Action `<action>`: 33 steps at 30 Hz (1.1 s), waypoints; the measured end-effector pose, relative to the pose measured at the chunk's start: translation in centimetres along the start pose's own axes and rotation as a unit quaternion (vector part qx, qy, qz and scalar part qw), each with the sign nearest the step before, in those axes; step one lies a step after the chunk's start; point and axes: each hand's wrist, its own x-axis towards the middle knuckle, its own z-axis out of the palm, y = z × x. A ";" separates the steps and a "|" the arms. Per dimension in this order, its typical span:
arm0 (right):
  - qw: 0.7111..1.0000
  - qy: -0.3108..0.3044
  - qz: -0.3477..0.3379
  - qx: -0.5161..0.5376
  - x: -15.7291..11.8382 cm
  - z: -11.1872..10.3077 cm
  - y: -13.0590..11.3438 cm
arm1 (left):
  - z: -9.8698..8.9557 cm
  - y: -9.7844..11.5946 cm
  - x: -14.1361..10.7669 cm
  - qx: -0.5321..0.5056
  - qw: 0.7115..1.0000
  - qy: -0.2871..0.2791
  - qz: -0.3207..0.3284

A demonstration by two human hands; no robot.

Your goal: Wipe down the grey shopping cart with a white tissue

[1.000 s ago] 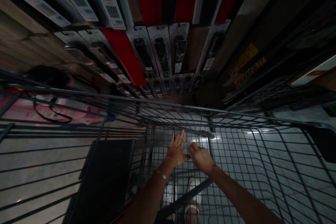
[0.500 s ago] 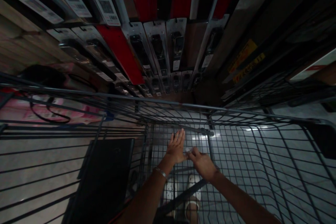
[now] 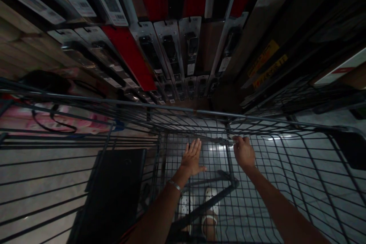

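Observation:
Inside a wire shopping cart (image 3: 265, 164), my left hand (image 3: 192, 159) lies with its fingers stretched out over the mesh and its thumb apart. A bracelet (image 3: 175, 185) circles that wrist. Farther right, my right hand (image 3: 244, 150) is closed, fingertips pinching a small pale piece (image 3: 233, 138) near the far side of the basket. The piece is too small and dim to name. Beneath the mesh show dark frame bars (image 3: 206, 202) of the cart and two white clogs (image 3: 211, 198).
Packaged belts (image 3: 171, 49) hang in rows beyond the cart, with red panels (image 3: 128, 53) between them. A black panel (image 3: 117, 183) sits at the cart's left. Pink packages (image 3: 65, 118) lie outside at left. Yellow signs (image 3: 268, 65) stand at right.
My right hand has moved right and away from me, from beside my left thumb toward the basket's far side, still pinched. My left hand has stayed in place.

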 end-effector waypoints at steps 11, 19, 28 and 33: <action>0.966 -0.139 -0.216 0.003 -8.8 3.9 -4.6 | -0.1 0.2 -0.1 -0.002 1.000 -0.005 -0.005; 0.987 -0.101 -0.117 -0.042 -3.6 0.3 0.7 | 0.1 0.1 0.0 -0.004 1.000 -0.006 -0.004; 0.995 -0.087 -0.046 -0.013 0.0 0.0 -1.9 | -0.2 0.3 -0.1 0.010 1.000 -0.006 -0.008; 0.974 -0.158 -0.163 -0.010 -5.2 1.6 -3.8 | 0.0 0.1 -0.1 0.010 1.000 0.007 -0.005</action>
